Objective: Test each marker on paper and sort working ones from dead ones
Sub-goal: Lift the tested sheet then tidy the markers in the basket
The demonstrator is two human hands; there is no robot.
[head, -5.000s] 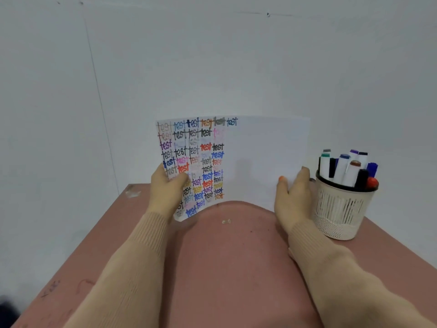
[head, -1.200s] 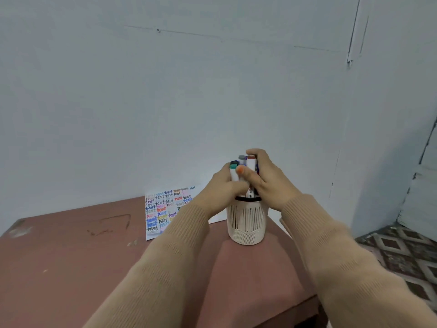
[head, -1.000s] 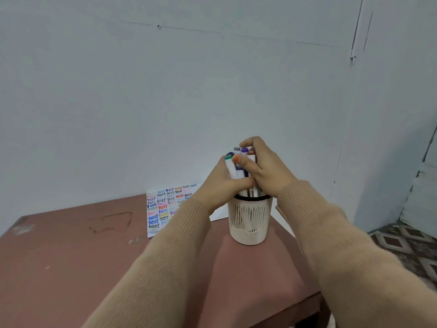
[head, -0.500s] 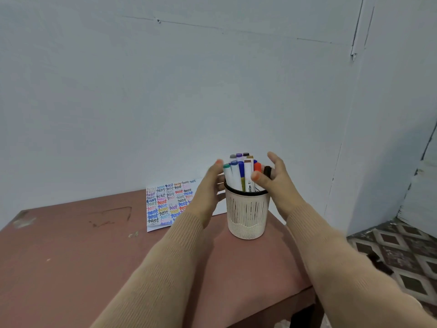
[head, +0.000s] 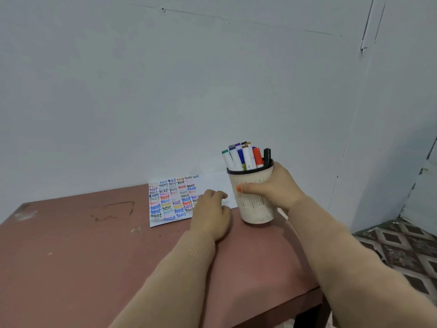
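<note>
On the brown table (head: pixel 94 268), the left hand (head: pixel 210 215) rests on the edge of the test paper (head: pixel 165 200) with loose fingers and holds nothing, the right hand (head: pixel 279 185) wraps around the white pen cup (head: pixel 256 210) just beside it, and the markers (head: pixel 246 157) stand in that cup near the wall (head: pixel 165 91).

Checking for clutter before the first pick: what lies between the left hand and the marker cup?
In the head view, only the paper's blank corner and bare table separate the left hand from the cup.
</note>
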